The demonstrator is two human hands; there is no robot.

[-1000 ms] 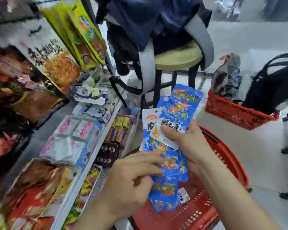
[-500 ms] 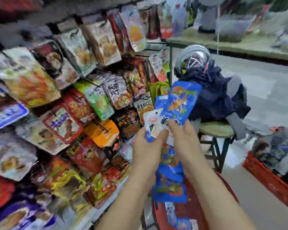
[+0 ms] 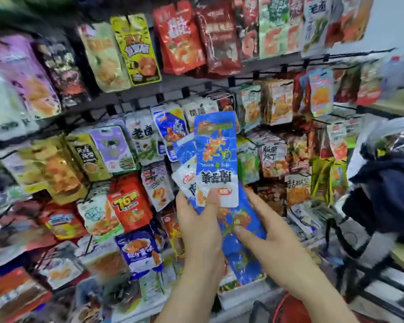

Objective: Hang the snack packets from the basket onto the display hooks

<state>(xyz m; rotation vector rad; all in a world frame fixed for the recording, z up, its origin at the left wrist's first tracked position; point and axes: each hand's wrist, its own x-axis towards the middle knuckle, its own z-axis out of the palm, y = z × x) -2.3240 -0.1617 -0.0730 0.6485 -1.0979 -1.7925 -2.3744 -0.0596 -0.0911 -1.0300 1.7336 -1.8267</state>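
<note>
The crowded display rack (image 3: 243, 72) fills my view. My fan of blue snack packets (image 3: 216, 159) stands upright before its middle rows, long axis vertical. It rises above my left hand (image 3: 201, 231), whose thumb pinches their lower ends, while my right hand (image 3: 275, 241) lies straight-fingered against the packets hanging below.

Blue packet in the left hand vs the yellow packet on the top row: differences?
The blue packet is pinched by the left hand, print upside down; the yellow packet hangs on the rack, print upright. Both are flat printed snack pouches.
</note>
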